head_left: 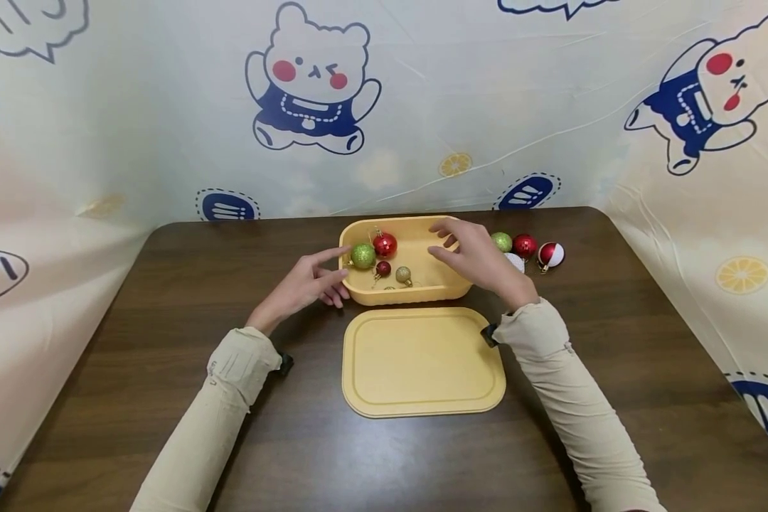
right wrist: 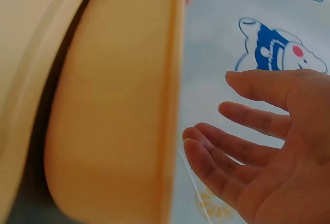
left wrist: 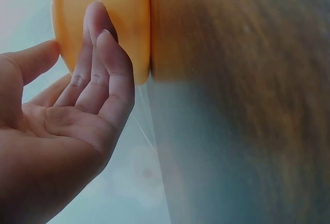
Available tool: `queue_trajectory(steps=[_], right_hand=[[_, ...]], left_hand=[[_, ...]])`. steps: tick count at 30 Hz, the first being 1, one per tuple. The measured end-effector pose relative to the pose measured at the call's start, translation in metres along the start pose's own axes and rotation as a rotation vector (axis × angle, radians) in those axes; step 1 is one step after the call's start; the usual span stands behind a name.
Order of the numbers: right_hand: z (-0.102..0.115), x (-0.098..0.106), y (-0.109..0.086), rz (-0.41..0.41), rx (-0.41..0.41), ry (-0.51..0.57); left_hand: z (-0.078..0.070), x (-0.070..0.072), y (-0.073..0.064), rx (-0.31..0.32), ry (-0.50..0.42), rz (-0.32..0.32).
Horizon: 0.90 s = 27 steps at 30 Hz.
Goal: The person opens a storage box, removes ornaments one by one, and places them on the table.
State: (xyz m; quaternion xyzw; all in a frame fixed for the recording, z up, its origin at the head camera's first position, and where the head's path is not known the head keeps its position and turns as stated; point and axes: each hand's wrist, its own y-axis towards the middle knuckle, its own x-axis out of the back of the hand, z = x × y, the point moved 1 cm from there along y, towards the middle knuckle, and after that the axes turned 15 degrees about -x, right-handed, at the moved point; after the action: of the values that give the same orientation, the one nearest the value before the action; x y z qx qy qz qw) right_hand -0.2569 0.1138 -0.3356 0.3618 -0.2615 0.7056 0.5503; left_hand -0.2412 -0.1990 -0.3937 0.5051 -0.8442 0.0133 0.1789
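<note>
A yellow plastic box [head_left: 416,293] holds a green glitter bauble [head_left: 363,256], a shiny red bauble [head_left: 385,244], a small dark red bauble [head_left: 382,269] and a small gold one [head_left: 403,274], all toward its left. My left hand [head_left: 308,281] is at the box's left end, thumb and forefinger at the rim, other fingers extended along the outer wall. Over the right end of the box hovers my right hand [head_left: 480,257], fingers loosely bent and apart, nothing between them. The right wrist view shows this hand [right wrist: 258,146] beyond the box wall [right wrist: 113,100].
In front of the box lies a flat yellow lid [head_left: 424,363]. Right of the box, partly behind my right hand, are a green bauble [head_left: 502,242], a red one [head_left: 525,245], a white one [head_left: 515,262] and a red-and-white one [head_left: 551,254]. A printed cloth [head_left: 409,107] hangs behind the table.
</note>
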Motion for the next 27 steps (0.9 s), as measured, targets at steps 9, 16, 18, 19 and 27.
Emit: queue_trajectory(steps=[9, 16, 18, 19, 27], right_hand=[[0.014, -0.04, 0.012, 0.101, 0.036, -0.015], [0.005, -0.061, 0.019, 0.187, -0.01, 0.019], [0.002, -0.063, 0.02, 0.211, -0.027, 0.036], [0.002, -0.063, 0.02, 0.219, -0.036, 0.045], [0.005, -0.066, 0.022, 0.277, -0.075, 0.077]], left_hand=[[0.0, 0.0, 0.0, 0.008, -0.004, 0.003], [0.002, -0.001, 0.003, -0.011, 0.005, 0.006], [0.001, -0.001, 0.003, -0.012, 0.005, 0.006], [0.001, 0.0, 0.003, -0.011, 0.004, 0.004], [0.001, 0.002, 0.0, 0.006, -0.022, 0.0]])
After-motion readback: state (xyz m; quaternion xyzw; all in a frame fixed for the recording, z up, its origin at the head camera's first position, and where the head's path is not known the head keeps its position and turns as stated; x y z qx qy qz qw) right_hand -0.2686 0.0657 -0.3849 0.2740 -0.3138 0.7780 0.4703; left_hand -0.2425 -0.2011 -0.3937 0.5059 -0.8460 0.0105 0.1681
